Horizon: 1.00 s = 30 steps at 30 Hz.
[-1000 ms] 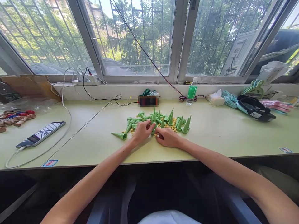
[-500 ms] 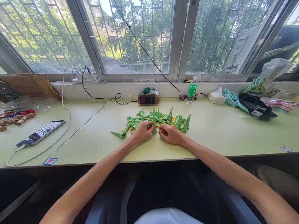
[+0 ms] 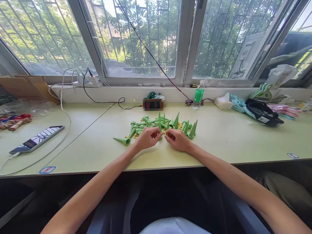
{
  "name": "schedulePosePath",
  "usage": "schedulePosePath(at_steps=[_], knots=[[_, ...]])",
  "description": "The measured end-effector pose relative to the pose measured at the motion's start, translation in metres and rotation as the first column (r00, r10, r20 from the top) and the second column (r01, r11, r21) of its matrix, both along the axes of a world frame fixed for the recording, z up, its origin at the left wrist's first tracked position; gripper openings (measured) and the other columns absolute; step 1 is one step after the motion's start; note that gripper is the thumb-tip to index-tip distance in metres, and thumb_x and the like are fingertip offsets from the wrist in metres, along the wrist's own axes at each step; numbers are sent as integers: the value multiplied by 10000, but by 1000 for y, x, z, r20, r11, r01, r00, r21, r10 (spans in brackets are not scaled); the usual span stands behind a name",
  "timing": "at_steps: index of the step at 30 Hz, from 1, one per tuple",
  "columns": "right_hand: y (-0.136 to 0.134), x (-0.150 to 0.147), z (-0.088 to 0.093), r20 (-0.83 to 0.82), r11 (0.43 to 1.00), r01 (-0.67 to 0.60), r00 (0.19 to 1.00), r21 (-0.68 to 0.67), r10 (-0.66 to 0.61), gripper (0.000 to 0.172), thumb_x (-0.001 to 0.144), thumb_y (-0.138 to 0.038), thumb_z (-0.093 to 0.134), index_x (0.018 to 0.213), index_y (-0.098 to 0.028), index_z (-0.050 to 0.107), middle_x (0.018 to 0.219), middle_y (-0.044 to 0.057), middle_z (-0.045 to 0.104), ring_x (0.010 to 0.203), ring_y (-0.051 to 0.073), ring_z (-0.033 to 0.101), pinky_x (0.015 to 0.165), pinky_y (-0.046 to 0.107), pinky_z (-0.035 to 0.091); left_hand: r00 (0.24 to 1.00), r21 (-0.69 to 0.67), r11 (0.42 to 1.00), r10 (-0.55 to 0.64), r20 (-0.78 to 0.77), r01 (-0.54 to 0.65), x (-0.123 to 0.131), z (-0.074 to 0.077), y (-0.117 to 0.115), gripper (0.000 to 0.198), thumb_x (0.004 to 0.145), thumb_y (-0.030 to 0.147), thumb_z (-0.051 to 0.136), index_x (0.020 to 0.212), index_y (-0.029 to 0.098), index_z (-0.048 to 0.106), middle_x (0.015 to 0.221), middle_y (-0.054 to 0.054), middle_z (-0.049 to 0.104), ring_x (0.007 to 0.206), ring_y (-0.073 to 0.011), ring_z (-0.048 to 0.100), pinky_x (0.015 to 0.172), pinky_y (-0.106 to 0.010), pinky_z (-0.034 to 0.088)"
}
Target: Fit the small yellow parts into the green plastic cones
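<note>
A heap of green plastic cones point(image 3: 181, 125) lies mid-table, some upright, some on their sides, with small yellow pieces point(image 3: 179, 124) scattered among them. My left hand point(image 3: 147, 138) rests at the heap's near edge, fingers curled round a green cone point(image 3: 161, 135). Beside it, my right hand point(image 3: 177, 139) pinches a small yellow piece point(image 3: 166, 134) against that cone. One cone point(image 3: 121, 140) lies alone to the left of the heap.
A phone point(image 3: 36, 139) on a white cable lies at the left, near wooden toys point(image 3: 14, 121). Along the back stand a green bottle point(image 3: 198, 95), a tissue box point(image 3: 223, 102), a power strip point(image 3: 87, 83) and a black headset point(image 3: 262, 114). The pale green table point(image 3: 243, 143) ends just before me.
My right hand has lifted off the table and drawn in to meet the left, the fingertips of both now together at the cone. The view shifted slightly left.
</note>
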State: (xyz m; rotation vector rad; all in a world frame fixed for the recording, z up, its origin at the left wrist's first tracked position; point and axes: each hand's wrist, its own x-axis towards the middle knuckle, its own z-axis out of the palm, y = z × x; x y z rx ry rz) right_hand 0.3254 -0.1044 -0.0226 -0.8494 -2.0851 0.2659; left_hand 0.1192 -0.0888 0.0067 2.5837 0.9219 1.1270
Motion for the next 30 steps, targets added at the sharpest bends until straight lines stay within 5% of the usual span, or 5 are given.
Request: schedulePosePath(at_steps=[10, 30], knots=[[-3, 0, 1, -117, 999, -39, 992, -2, 39, 93, 938, -253, 523, 966, -193, 588, 743, 10, 616, 589, 122, 520, 587, 250, 440, 988, -60, 998, -14, -157, 4, 0, -3, 1, 151, 883, 277, 556, 887, 168, 660, 532, 64, 487, 488, -75, 411, 540, -215, 326], [1, 7, 5, -145, 997, -35, 989, -74, 24, 143, 952, -314, 534, 910, -194, 600, 718, 11, 643, 551, 122, 520, 561, 255, 435, 993, -46, 999, -17, -117, 12, 1, -4, 5, 269, 970, 342, 494, 1008, 170, 697, 757, -22, 689, 604, -104, 534, 603, -216, 384]])
